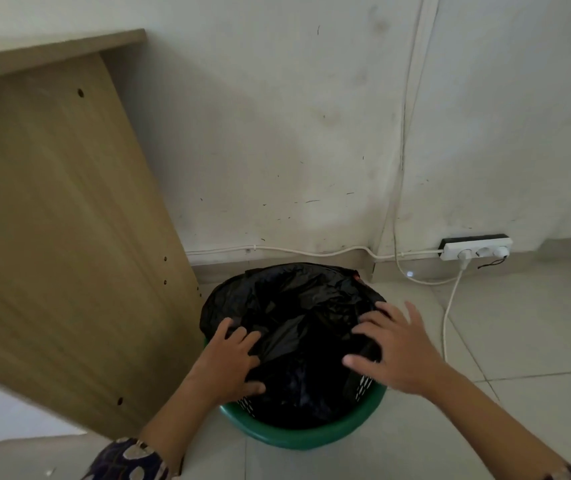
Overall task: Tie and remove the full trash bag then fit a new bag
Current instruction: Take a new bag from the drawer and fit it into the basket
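A black trash bag [298, 306] fills a round green bin [312, 436] that stands on the tiled floor by the wall. The bag's top lies crumpled over the bin's far rim. My left hand [232, 362] rests on the bag's left side, fingers spread and pressing into the plastic. On the bag's right side lies my right hand [395, 351], its fingers apart and its palm down. Neither hand has plastic gathered in a grip.
The wooden side panel of a desk [62, 220] stands close to the bin's left. A white power strip [476, 248] with plugs and trailing white cables [447, 317] lies at the wall's foot to the right. Pale floor tiles [519, 341] surround the bin.
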`<state>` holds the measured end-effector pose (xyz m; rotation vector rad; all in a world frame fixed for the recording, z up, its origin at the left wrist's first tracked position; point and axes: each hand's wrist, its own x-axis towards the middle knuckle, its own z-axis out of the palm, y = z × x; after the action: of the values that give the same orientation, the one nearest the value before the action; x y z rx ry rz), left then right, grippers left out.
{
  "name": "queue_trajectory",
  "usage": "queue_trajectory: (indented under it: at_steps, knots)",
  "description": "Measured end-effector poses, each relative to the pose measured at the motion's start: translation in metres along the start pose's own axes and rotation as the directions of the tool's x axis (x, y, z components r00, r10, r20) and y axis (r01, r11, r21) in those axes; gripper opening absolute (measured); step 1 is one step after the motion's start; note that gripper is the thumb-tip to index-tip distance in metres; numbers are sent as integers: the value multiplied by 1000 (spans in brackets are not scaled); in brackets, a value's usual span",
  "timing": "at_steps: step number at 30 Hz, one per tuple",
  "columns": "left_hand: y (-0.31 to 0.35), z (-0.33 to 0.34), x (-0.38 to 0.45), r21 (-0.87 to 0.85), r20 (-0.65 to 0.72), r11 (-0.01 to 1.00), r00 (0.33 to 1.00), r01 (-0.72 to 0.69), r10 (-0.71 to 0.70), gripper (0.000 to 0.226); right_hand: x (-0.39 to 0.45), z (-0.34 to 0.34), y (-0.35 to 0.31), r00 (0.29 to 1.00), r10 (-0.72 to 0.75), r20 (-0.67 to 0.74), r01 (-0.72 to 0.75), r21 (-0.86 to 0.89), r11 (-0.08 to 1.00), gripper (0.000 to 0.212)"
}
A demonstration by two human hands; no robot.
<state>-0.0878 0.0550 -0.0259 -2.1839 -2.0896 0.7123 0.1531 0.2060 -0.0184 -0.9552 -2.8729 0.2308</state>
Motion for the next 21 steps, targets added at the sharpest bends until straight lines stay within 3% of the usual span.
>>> queue_trajectory:
  at_steps: [2, 5, 7, 9, 11, 12, 14, 16, 18, 19, 20, 21]
  knots:
    - [-3, -3, 1, 147, 0, 989, 1000, -21, 22, 31, -2, 6, -19, 991, -129, 28, 131, -109, 985, 78]
    - [-10, 5, 5, 59, -115, 997, 993, 48, -41, 32, 0, 17, -31, 958, -185, 217, 225, -175, 959, 44]
    - [-7, 3, 0, -7, -212, 998, 976, 57, -57, 17, 1, 20, -26, 977, -191, 96, 206, -185, 961, 17]
    - [1, 4, -3, -118, -193, 991, 977, 65, -87, 44, 0, 21, -17, 997, -79, 18, 75, 153, 985, 18]
    - [14, 2, 2, -158, -203, 981, 969, 108, -139, 77, 3, 15, -10, 997, -1, -77, 39, 488, 872, 18]
    - [20, 2, 4, -185, -205, 977, 968, 106, -144, 85, 4, 9, -9, 986, 43, -163, 55, 553, 832, 18]
    - [35, -8, 10, -327, -30, 936, 989, 128, -146, 94, 6, -2, 0, 971, 101, -218, 61, 630, 774, 19]
    - [40, -12, 19, -336, 102, 921, 980, 196, -172, 84, 1, -13, 6, 963, 119, -240, 75, 668, 740, 19]
    - [37, -12, 21, -290, 134, 936, 977, 201, -169, 52, -6, -19, 16, 961, 90, -262, 79, 570, 818, 20]
    - [34, -11, 19, -291, 123, 938, 979, 191, -162, 41, -8, -20, 21, 974, 72, -217, 29, 430, 902, 20]
    - [31, -10, 16, -314, 76, 932, 984, 178, -162, 35, -9, -19, 25, 986, 72, -153, -28, 274, 961, 19]
    - [27, -7, 12, -325, -55, 934, 983, 148, -175, 32, -9, -17, 28, 990, 105, -89, -91, 149, 985, 18]
